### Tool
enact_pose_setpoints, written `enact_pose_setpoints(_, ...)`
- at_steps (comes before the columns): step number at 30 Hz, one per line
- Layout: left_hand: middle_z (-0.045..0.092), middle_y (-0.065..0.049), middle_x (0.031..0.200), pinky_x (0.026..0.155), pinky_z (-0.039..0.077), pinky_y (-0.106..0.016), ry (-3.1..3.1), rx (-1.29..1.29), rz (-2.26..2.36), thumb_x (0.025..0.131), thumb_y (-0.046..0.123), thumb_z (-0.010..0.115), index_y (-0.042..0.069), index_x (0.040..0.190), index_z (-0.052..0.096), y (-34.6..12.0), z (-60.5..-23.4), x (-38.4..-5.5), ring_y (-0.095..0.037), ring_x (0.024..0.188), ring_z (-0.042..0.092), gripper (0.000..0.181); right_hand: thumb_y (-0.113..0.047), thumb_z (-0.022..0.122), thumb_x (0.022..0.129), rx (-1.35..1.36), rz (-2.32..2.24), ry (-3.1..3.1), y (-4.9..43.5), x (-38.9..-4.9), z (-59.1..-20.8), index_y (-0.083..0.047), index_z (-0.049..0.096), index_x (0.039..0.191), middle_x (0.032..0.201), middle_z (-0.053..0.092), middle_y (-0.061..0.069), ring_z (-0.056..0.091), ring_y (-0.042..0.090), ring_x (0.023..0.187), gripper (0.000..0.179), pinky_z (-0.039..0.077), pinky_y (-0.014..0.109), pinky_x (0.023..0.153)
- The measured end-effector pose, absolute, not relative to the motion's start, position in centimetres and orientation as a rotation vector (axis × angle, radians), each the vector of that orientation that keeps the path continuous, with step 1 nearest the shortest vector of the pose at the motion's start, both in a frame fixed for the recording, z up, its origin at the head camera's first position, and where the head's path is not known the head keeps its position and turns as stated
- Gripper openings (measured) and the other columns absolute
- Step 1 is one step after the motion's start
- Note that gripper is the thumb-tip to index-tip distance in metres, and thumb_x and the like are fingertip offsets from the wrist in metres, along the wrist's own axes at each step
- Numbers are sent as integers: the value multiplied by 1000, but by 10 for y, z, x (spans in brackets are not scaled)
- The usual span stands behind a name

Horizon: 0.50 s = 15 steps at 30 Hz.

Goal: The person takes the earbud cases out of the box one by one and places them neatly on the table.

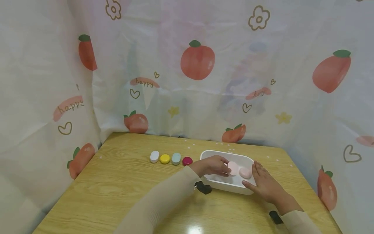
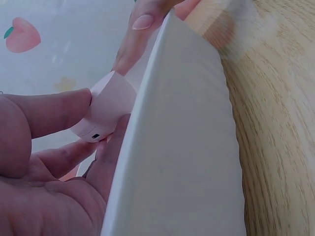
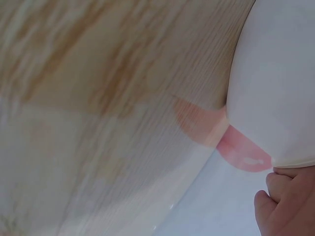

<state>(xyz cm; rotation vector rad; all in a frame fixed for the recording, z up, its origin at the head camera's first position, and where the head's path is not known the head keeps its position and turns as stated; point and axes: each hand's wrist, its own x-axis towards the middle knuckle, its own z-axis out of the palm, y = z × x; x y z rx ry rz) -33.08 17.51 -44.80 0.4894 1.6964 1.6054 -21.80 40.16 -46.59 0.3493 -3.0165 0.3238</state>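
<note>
My left hand (image 1: 214, 165) reaches over the near left side of a white plastic bin (image 1: 230, 186) and holds a pale pink round case (image 1: 232, 168) between thumb and fingers. The left wrist view shows a small dark port on this pink case (image 2: 110, 103), like that of an earbud charging case. A second pink case (image 1: 245, 173) lies inside the bin, just right of the held one. My right hand (image 1: 267, 185) rests on the bin's right end, fingers straight along the rim and thumb at the near corner. In the right wrist view the fingers (image 3: 288, 201) touch the rim.
Left of the bin stands a row of small cases: white (image 1: 154, 157), yellow (image 1: 165, 159), mint (image 1: 176, 159) and dark red (image 1: 187, 161). All stand on a wooden table (image 1: 117, 182). A printed cloth (image 1: 163, 48) hangs behind it and along both sides.
</note>
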Motion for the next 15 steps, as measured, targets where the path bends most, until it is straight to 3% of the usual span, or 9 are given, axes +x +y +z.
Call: enact_pose_setpoints(15, 61, -13, 96, 81, 57, -35, 1707, 477, 1605, 90, -8, 62, -11, 126, 53, 143, -439, -336, -23, 89, 65, 37, -55, 53, 95, 376, 338, -3004, 402, -219, -466, 21, 18, 143, 153, 9, 36, 11, 51, 140, 96, 18, 64, 109)
